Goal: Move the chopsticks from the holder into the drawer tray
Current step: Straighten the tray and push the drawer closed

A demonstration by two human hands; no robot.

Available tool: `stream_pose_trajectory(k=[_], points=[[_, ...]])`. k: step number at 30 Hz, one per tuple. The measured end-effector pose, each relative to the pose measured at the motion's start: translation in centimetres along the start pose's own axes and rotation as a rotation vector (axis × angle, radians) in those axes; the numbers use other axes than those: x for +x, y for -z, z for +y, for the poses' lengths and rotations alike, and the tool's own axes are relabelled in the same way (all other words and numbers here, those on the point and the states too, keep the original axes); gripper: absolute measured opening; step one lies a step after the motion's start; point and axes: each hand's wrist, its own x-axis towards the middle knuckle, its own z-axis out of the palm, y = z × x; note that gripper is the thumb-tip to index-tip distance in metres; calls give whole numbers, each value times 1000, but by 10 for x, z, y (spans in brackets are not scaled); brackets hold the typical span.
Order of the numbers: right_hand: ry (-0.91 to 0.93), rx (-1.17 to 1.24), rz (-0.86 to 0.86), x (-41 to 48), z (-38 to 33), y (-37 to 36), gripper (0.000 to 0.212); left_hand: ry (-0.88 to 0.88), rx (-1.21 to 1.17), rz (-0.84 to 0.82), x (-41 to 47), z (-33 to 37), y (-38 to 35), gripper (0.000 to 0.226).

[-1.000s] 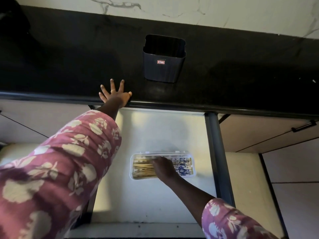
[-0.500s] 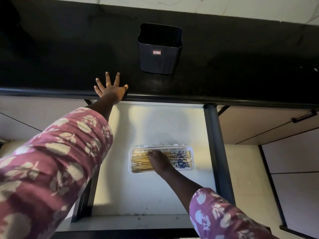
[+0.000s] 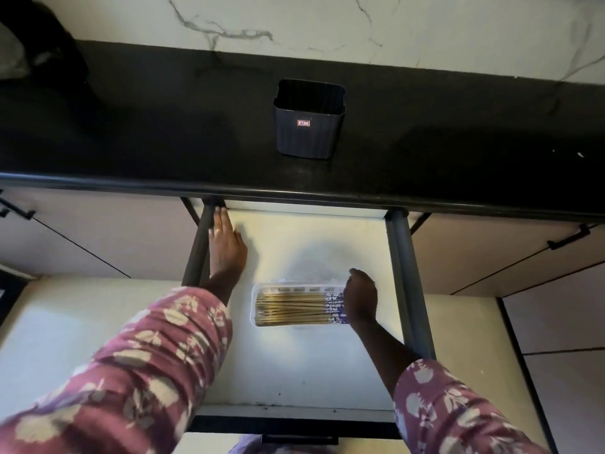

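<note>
Black countertop (image 3: 131, 142): carries the dark holder (image 3: 307, 126), upright. Open drawer (image 3: 294, 365) below: on its floor sits a clear tray (image 3: 294, 286) containing the chopsticks (image 3: 291, 311), lying flat, side by side. Left hand (image 3: 227, 244): fingers straight, against the drawer's left wall. Right hand (image 3: 360, 298): covers the tray's right end; whether it grips cannot be determined.

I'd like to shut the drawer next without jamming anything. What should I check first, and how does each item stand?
1. Holder emptied: ok, nothing sticks out.
2. Chopsticks flat in the tray: ok.
3. Tray wholly inside the drawer: ok.
4. Left hand out of the drawer: not ok, it rests inside at the left side.
5. Right hand out: not ok, it covers the tray's right end.
6. Right hand's grip on the tray: cannot tell.
</note>
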Motion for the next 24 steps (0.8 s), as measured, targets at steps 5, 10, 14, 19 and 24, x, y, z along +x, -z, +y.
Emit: stream_pose_trajectory(k=[5, 10, 14, 19, 24], points=[[-271, 56, -19, -5, 13, 10, 24, 248, 62, -205, -67, -23, -10, 51], [-458, 156, -111, -20, 24, 3, 31, 475, 42, -399, -106, -32, -18, 40], [-499, 184, -139, -26, 29, 0, 29, 544, -64, -449, -128, -30, -33, 43], [-543, 215, -110, -30, 32, -2, 30, 591, -136, -391, -138, -30, -47, 31], [-564, 229, -89, -33, 28, -5, 27, 563, -107, -366, -128, -33, -46, 32]])
